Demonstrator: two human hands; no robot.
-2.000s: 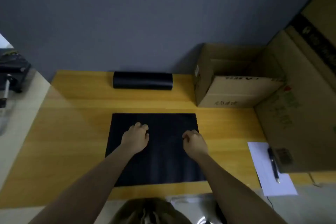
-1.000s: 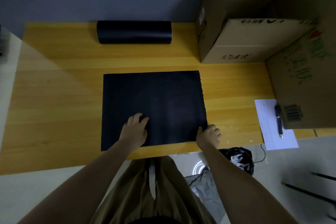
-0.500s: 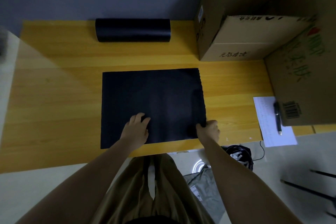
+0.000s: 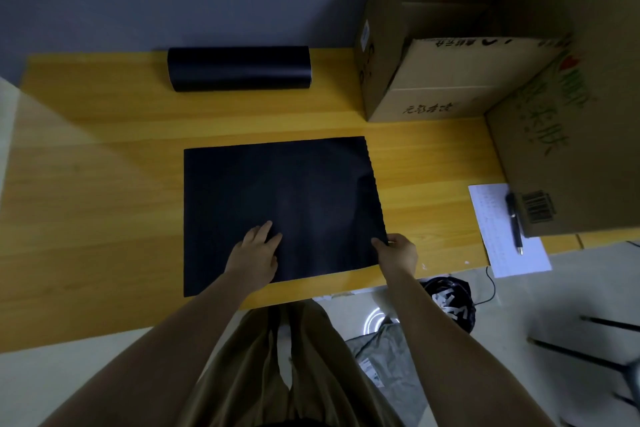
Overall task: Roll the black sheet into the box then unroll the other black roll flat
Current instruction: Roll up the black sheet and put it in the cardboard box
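A yellow wooden counter carries everything here. Toward its back edge, left of centre, the black roll lies on its side, parallel to that edge and well apart from the sheet. The black sheet lies spread flat in the middle of the counter, its near edge close to the counter's front edge.

The left hand rests palm down on the near part of the sheet, fingers spread slightly apart and flat, gripping nothing. The right hand is at the sheet's near right corner, thumb and fingers pinched together on the sheet's right edge, which is lifted a little there.

At the counter's back right corner stands the box, brown cardboard, its top open. Dark handwritten characters run across its front face and more along the top flap, but they are too blurred to read. A small white label on its left face is also unreadable. Right of it, a larger carton stands at the right edge, printed with green characters and a red mark I cannot make out, plus a barcode sticker near its lower corner.

Just in front of that carton, a white paper overhangs the counter's front right corner, with faint print too small to read, and a dark pen lies on it.
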